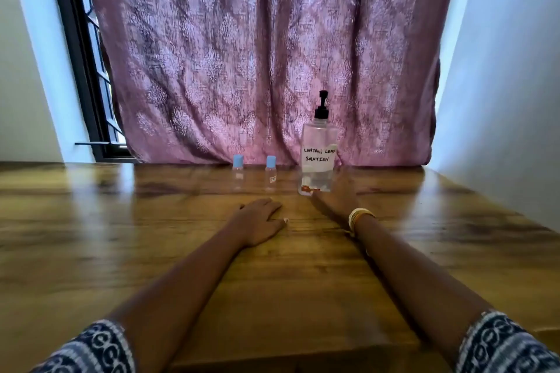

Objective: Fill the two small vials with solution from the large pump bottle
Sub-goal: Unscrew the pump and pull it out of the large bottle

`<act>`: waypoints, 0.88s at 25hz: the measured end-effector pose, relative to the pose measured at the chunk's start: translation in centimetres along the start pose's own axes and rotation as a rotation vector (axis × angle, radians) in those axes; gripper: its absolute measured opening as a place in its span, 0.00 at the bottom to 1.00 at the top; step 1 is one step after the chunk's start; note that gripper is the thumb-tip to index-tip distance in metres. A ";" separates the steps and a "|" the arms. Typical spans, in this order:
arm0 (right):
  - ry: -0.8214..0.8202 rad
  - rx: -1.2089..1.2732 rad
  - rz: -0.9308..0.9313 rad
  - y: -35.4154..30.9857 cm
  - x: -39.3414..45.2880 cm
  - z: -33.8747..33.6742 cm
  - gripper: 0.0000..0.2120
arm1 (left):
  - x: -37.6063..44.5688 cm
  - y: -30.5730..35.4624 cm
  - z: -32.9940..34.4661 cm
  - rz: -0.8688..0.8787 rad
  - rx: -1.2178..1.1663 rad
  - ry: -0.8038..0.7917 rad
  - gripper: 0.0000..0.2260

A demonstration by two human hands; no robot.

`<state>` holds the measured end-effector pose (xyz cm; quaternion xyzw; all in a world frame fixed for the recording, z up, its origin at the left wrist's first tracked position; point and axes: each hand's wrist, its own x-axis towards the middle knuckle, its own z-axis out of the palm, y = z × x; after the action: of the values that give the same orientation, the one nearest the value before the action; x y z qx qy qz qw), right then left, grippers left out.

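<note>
Patterned navy-and-white sleeves [91, 348] frame two bare forearms stretched across a glossy wooden table [121, 221]. The left hand [257, 221] lies flat, palm down, fingers relaxed, holding nothing. The right hand [330, 200], bangles [359, 216] at its wrist, reaches flat toward the base of the clear pump bottle [318, 157]; whether its fingers touch it is unclear. Two small clear vials [238, 171] with blue caps stand left of the bottle, before a mauve patterned curtain [257, 54].

This looks like a room in a home, though little of it shows. A wooden table [151, 221] stands against a pink patterned curtain [266, 54] at twelve o'clock, a dark-framed window [88, 76] at ten, plain pale walls [509, 100] either side.
</note>
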<state>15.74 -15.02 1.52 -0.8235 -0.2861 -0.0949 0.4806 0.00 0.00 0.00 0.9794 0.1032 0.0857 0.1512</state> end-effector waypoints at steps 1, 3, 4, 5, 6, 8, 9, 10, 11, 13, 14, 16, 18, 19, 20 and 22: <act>0.003 0.083 0.000 0.4 1.2 0.4 0.45 | 0.5 -0.2 0.0 -0.003 -0.010 -0.004 0.27; -0.047 0.200 0.022 1.6 3.4 0.8 0.40 | 1.3 -0.7 0.1 -0.013 -0.030 -0.033 0.27; -0.086 0.254 0.057 1.5 4.0 0.6 0.38 | 1.3 -0.8 -0.1 -0.026 -0.056 -0.051 0.26; -0.117 0.294 0.062 1.6 4.7 0.6 0.35 | 1.5 -0.9 -0.1 -0.028 -0.076 -0.055 0.26; -0.138 0.326 0.077 2.0 5.1 0.6 0.34 | 1.4 -0.7 0.0 -0.021 -0.078 -0.059 0.26; -0.175 0.356 0.058 2.1 5.5 0.4 0.33 | 1.5 -0.5 -0.2 -0.020 -0.094 -0.052 0.26; -0.196 0.370 0.048 2.3 5.4 0.4 0.33 | 1.4 -0.4 -0.3 -0.023 -0.120 -0.048 0.26; -0.238 0.403 0.049 2.4 5.2 0.3 0.33 | 1.2 -0.3 -0.4 -0.029 -0.160 -0.042 0.26; -0.289 0.425 0.057 2.1 4.7 0.2 0.33 | 1.2 -0.4 -0.6 -0.042 -0.227 -0.042 0.27; -0.422 0.417 0.035 1.2 3.6 -0.1 0.33 | 0.3 -0.2 -1.4 -0.054 -0.451 -0.029 0.30; -0.489 0.385 -0.005 0.5 3.1 -0.2 0.31 | -0.1 0.0 -2.0 -0.040 -0.572 0.018 0.31; -0.596 0.329 -0.085 -1.4 1.8 0.1 0.27 | -0.9 0.4 -3.8 -0.010 -0.721 0.157 0.28; -0.686 0.326 -0.132 -3.3 0.5 0.8 0.28 | -1.6 0.7 -5.9 -0.010 -0.886 0.268 0.27; -0.724 0.330 -0.164 -4.3 -0.2 1.2 0.28 | -1.8 0.5 -6.8 -0.006 -0.986 0.310 0.29; -0.746 0.336 -0.192 -4.9 -0.9 1.5 0.29 | -2.0 0.3 -7.5 0.012 -1.066 0.341 0.31; -0.779 0.318 -0.240 -6.1 -2.1 2.3 0.29 | -2.7 0.0 -8.4 0.057 -1.156 0.389 0.33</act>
<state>10.34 -11.60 3.96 -0.6746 -0.5508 0.2128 0.4431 -4.25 1.71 7.58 0.7077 0.0393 0.3092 0.6341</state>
